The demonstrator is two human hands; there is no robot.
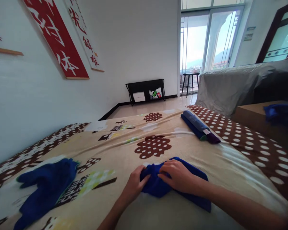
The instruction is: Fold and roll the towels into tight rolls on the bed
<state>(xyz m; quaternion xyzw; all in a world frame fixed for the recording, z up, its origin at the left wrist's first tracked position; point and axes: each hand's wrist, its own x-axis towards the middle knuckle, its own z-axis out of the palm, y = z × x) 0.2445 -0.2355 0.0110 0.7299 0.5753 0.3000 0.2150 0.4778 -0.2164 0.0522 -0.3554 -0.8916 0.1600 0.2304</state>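
A dark blue cloth [194, 174] lies partly folded on the patterned blanket [120, 147] right in front of me. My left hand [136, 179] pinches its bunched left end between thumb and fingers. Bent over the upper middle of the same cloth, the fingers of my right hand [176, 173] close on a fold. A second blue cloth [50, 182] with a green edge lies crumpled to the left, apart from my hands. Rolled or folded blue cloths [196, 123], one with a small pale label and a purple end, lie farther back on the right.
A cardboard box [247, 110] with more blue cloth [282, 113] on it stands at the right. Behind it is furniture under a grey cover [220, 84]. A low black rack [145, 88] and a stool [190, 78] stand beyond the blanket. Scrolls [62, 41] hang on the left wall.
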